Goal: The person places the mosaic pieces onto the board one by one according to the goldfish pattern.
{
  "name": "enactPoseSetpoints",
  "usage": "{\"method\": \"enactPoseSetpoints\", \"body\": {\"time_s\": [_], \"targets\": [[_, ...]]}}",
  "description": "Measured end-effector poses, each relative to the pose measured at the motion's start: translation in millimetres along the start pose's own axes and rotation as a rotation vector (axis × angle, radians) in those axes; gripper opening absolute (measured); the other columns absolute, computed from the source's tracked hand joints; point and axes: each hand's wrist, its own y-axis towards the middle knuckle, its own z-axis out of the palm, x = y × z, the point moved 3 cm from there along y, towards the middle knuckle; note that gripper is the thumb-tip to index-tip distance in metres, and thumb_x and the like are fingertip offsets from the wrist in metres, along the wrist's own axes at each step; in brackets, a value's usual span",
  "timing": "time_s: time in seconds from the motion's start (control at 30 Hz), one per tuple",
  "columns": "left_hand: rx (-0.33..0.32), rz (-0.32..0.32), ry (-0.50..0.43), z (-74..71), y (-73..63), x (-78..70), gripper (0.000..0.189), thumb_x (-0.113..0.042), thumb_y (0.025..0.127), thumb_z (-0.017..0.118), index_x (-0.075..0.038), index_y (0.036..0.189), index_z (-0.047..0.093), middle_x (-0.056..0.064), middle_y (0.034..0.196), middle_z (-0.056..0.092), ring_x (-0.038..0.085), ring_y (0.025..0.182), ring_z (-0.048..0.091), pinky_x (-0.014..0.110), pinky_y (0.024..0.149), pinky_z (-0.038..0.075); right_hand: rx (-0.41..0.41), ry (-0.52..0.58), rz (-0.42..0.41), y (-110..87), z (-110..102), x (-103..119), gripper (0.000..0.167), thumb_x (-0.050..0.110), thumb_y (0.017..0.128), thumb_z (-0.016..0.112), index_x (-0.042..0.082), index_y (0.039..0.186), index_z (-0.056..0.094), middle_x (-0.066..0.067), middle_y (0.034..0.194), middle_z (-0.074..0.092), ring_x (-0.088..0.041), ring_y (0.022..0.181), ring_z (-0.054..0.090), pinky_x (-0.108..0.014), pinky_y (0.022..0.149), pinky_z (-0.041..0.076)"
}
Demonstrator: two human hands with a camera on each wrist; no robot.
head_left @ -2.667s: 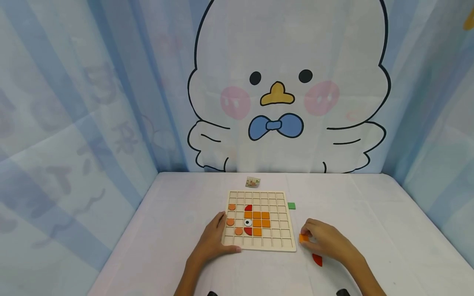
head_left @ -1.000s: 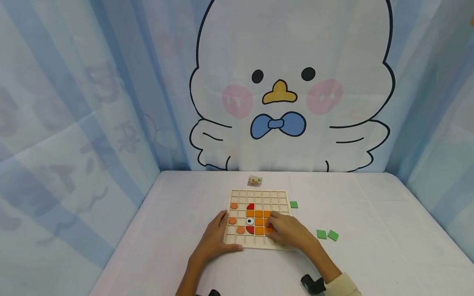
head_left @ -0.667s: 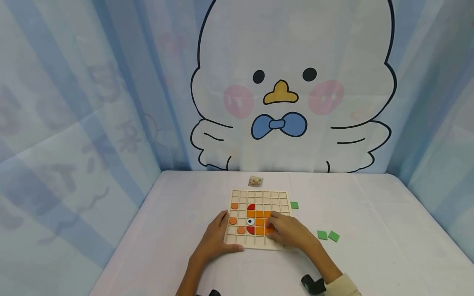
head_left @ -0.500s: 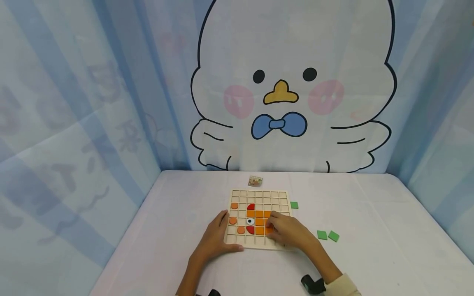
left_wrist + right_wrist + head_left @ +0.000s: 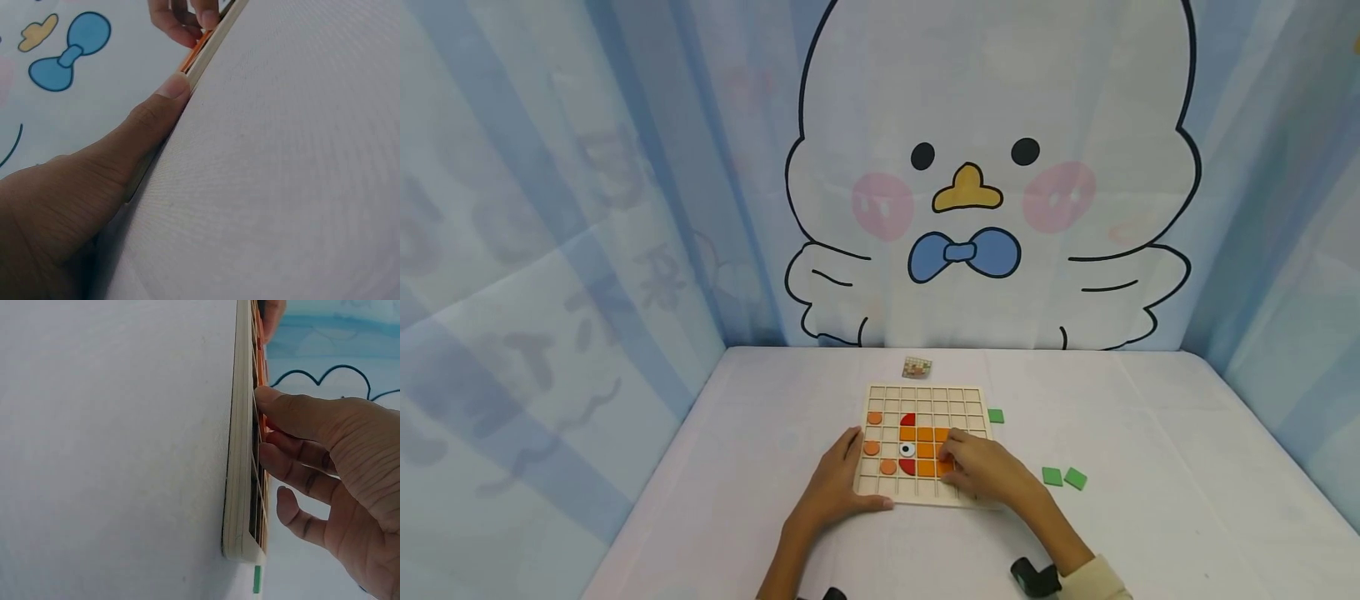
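Observation:
A pale wooden grid board (image 5: 966, 396) lies on the table, its cells partly filled. My left hand (image 5: 835, 479) grips its near left corner, thumb (image 5: 144, 122) along the front edge. On the board are orange square tiles (image 5: 925, 450), red quarter-round tiles (image 5: 908, 420), a round eye tile (image 5: 907, 449) and light orange discs (image 5: 871, 448). My right hand (image 5: 985, 467) is over the right end of the orange rows. In the right wrist view, its thumb (image 5: 281, 403) and fingertips pinch at a tile in the board (image 5: 239, 487); a reddish edge shows, mostly hidden.
Two green square tiles (image 5: 1052, 476) lie on the table to the right of the board. Another green tile (image 5: 996, 416) sits against its right edge. A small picture card (image 5: 917, 367) lies behind the board, and a printed curtain (image 5: 970, 308) hangs beyond the table.
Over the 2.7 seconds, my right hand moved left onto the board. An orange tile joined the lower row, two green tiles came into view, and the loose red quarter-round left the table.

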Motion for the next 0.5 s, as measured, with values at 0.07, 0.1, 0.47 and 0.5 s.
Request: {"method": "enactPoseSetpoints", "body": {"time_s": [0.07,0.1,0.47,0.5], "targets": [[0.001,-0.002,0.005,0.5,0.3,0.5,0.127,-0.074,0.063,0.076,-0.003,0.154,0.024,0.015,0.16,0.023,0.032,0.144,0.031,0.049,0.117,0.032,0.0,0.005,-0.002,-0.9,-0.6,-0.8,0.025,0.03,0.084,0.077,0.013,0.101,0.07,0.005,0.101,0.06,-0.007,0.084,0.057,-0.03,0.08,0.056],[0.002,-0.003,0.006,0.6,0.1,0.6,0.127,-0.074,0.063,0.076,-0.003,0.155,0.023,0.015,0.16,0.023,0.032,0.144,0.031,0.049,0.117,0.032,-0.001,0.007,-0.005,-1.5,-1.0,-1.3,0.025,0.03,0.084,0.077,0.014,0.101,0.07,0.005,0.101,0.06,-0.007,0.084,0.056,-0.03,0.079,0.056],[-0.001,-0.002,-0.004,2.2,-0.1,2.0,0.127,-0.073,0.063,0.076,-0.003,0.155,0.023,0.015,0.16,0.023,0.032,0.144,0.031,0.05,0.117,0.032,-0.027,0.064,0.171,-6.0,-14.7,-26.2,0.02,0.026,0.087,0.074,0.014,0.102,0.069,0.008,0.096,0.059,-0.006,0.08,0.052,-0.027,0.075,0.054],[0.001,-0.003,-0.005,2.3,0.0,1.8,0.127,-0.073,0.063,0.076,-0.003,0.155,0.023,0.015,0.16,0.023,0.032,0.144,0.031,0.05,0.117,0.031,-0.03,0.067,0.188,-6.5,-16.6,-29.6,0.02,0.025,0.087,0.074,0.013,0.102,0.069,0.007,0.096,0.059,-0.007,0.08,0.053,-0.028,0.075,0.054]]}}
